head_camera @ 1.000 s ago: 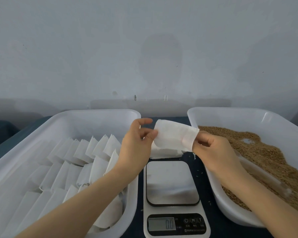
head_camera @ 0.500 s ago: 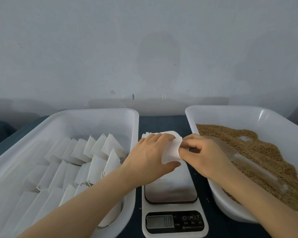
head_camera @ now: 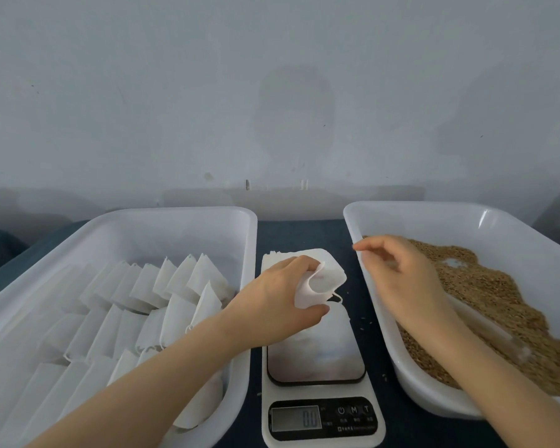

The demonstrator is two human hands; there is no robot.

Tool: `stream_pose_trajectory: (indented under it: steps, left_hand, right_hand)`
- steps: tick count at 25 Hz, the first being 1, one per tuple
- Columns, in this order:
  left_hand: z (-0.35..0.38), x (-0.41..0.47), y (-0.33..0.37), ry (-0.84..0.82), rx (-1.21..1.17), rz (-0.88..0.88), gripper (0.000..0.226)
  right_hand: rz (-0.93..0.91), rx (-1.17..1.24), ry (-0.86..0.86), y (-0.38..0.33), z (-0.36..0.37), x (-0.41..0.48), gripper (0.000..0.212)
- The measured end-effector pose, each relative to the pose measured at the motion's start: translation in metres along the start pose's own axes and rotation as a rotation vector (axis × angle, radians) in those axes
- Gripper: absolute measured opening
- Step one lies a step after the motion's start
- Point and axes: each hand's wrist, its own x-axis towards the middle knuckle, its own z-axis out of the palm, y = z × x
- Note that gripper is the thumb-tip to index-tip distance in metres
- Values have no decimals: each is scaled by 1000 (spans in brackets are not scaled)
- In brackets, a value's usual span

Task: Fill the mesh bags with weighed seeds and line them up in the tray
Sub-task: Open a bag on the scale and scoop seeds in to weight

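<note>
My left hand (head_camera: 282, 299) grips a white mesh bag (head_camera: 320, 282) and holds its mouth open just above the far edge of the kitchen scale (head_camera: 317, 357). My right hand (head_camera: 401, 273) hovers over the left rim of the seed tray (head_camera: 434, 215), fingers loosely curled and holding nothing. Brown seeds (head_camera: 485, 295) fill that tray, with a clear scoop (head_camera: 495, 337) lying half buried in them. A stack of flat bags (head_camera: 272, 257) lies on the dark table behind the scale. Rows of filled bags (head_camera: 162, 295) stand in the left tray (head_camera: 175, 215).
The scale's display (head_camera: 296, 418) is lit and seems to read zero. A few stray seeds (head_camera: 364, 324) lie on the dark table between scale and seed tray. A grey wall rises close behind both trays.
My right hand let go of the bag and moved right to the seed tray. My left hand keeps the bag, now with its mouth spread open over the scale.
</note>
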Motion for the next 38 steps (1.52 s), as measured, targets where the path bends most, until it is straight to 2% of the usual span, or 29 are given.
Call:
stream_pose_trajectory:
  steps: [2, 5, 6, 8, 11, 16, 19, 22, 25, 27, 33, 36, 38]
  left_hand:
    - [-1, 1, 0, -22, -23, 6, 49]
    - [-2, 1, -1, -42, -11, 44, 52]
    - [-2, 2, -2, -42, -4, 61, 53]
    - [-1, 2, -2, -51, 10, 80, 57]
    - [0, 2, -3, -63, 34, 79, 60]
    - [0, 0, -4, -50, 31, 37, 61]
    - [1, 0, -4, -57, 47, 35, 61]
    - [0, 0, -4, -69, 62, 29, 61]
    - [0, 1, -3, -84, 72, 17, 60]
    - [0, 1, -3, -89, 78, 13, 60]
    - [-1, 2, -1, -106, 98, 3, 61]
    - [0, 1, -1, -116, 116, -6, 63]
    - [0, 1, -1, -118, 129, -6, 63]
  right_hand:
    - [52, -300, -47, 16, -14, 14, 20]
    - [209, -813, -255, 45, -46, 31, 42]
    - [278, -939, -319, 55, -54, 33, 50]
    - [398, -1030, -435, 73, -61, 31, 55]
    - [486, -977, -496, 82, -58, 29, 43]
    - [490, -890, -418, 80, -57, 26, 39]
    - [499, -777, -298, 75, -57, 23, 33]
    - [477, -801, -168, 66, -58, 20, 42]
    - [511, -891, -310, 60, -56, 16, 53]
    - [501, -894, -373, 57, -51, 14, 46]
    - [419, -824, -431, 53, -41, 10, 38]
    - [442, -744, -440, 59, -39, 11, 44]
    - [493, -637, -431, 63, -38, 12, 39]
